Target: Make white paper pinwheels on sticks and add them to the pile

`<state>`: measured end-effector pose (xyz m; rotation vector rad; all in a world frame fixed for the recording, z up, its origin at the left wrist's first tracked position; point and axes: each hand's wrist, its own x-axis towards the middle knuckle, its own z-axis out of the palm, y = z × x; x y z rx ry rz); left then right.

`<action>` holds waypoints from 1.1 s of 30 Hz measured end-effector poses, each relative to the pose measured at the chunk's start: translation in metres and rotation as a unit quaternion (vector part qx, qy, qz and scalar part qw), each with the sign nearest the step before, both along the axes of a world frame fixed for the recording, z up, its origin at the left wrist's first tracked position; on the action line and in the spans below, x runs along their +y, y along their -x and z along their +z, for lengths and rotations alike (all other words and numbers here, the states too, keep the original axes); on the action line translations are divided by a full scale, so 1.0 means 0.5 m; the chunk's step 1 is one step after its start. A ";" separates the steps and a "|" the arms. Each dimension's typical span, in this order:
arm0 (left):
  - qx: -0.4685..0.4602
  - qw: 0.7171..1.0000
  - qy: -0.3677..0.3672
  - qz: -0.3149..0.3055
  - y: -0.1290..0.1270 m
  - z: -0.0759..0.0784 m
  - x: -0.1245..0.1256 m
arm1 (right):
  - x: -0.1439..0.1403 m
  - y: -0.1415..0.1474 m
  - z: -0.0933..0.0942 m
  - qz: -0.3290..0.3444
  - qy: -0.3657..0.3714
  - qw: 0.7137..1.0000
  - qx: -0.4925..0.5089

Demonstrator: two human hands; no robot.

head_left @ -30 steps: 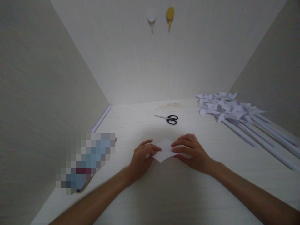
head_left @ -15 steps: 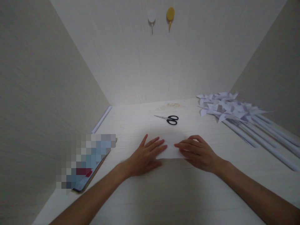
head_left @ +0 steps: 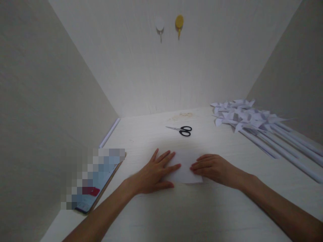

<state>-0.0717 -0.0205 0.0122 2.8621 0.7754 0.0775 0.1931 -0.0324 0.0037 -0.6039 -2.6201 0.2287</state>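
A small sheet of white paper (head_left: 186,158) lies on the pale table between my hands. My left hand (head_left: 156,174) rests with its fingers spread over the sheet's left side, holding nothing. On the right side, my right hand (head_left: 214,169) presses the paper with stretched fingers lying close together; its thumb is hidden. Beyond the sheet is a pair of scissors (head_left: 182,130) with black handles, blades pointing left.
Several white paper pinwheels (head_left: 243,116) on rolled sticks are piled at the right. A phone (head_left: 101,183), partly blurred out, leans at the left, near a white paper roll (head_left: 109,132). Yellow (head_left: 179,22) and white (head_left: 159,24) hooks hang on the back wall.
The near edge of the paper is now closer to me, and more of the sheet shows. My right hand has moved slightly nearer, its fingers closer together. My left hand stays spread.
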 end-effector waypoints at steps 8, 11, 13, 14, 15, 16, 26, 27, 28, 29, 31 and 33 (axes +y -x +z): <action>0.016 0.999 0.045 -0.022 -0.014 0.022 -0.026 | 0.002 0.003 0.023 -0.069 0.251 0.963 0.062; 0.020 0.998 0.045 -0.041 -0.023 0.025 -0.038 | 0.009 0.010 0.016 -0.121 0.318 0.933 0.115; 0.010 0.998 0.041 -0.052 -0.029 0.024 -0.047 | 0.014 0.016 0.007 -0.153 0.380 0.898 0.160; 0.003 0.998 0.039 -0.056 -0.031 0.023 -0.051 | 0.016 0.018 0.002 -0.173 0.409 0.879 0.177; -0.003 0.998 0.038 -0.056 -0.033 0.023 -0.054 | 0.017 0.021 -0.002 -0.194 0.429 0.863 0.186; -0.005 0.998 0.038 -0.055 -0.034 0.022 -0.056 | 0.017 0.024 -0.005 -0.217 0.438 0.852 0.187; 0.038 0.997 0.053 -0.042 -0.037 0.027 -0.049 | -0.010 0.059 0.004 -0.292 0.248 0.920 0.089; 0.039 0.997 0.054 -0.041 -0.037 0.027 -0.048 | -0.011 0.060 0.003 -0.294 0.237 0.922 0.086; 0.040 0.997 0.054 -0.042 -0.037 0.028 -0.047 | -0.011 0.060 0.001 -0.296 0.228 0.924 0.083; 0.041 0.997 0.053 -0.042 -0.038 0.028 -0.047 | -0.011 0.061 -0.002 -0.298 0.220 0.925 0.080; 0.043 0.997 0.047 -0.038 -0.038 0.029 -0.047 | -0.011 0.061 -0.006 -0.311 0.206 0.925 0.073; 0.040 0.998 0.042 -0.029 -0.038 0.031 -0.047 | -0.010 0.062 -0.008 -0.332 0.200 0.919 0.067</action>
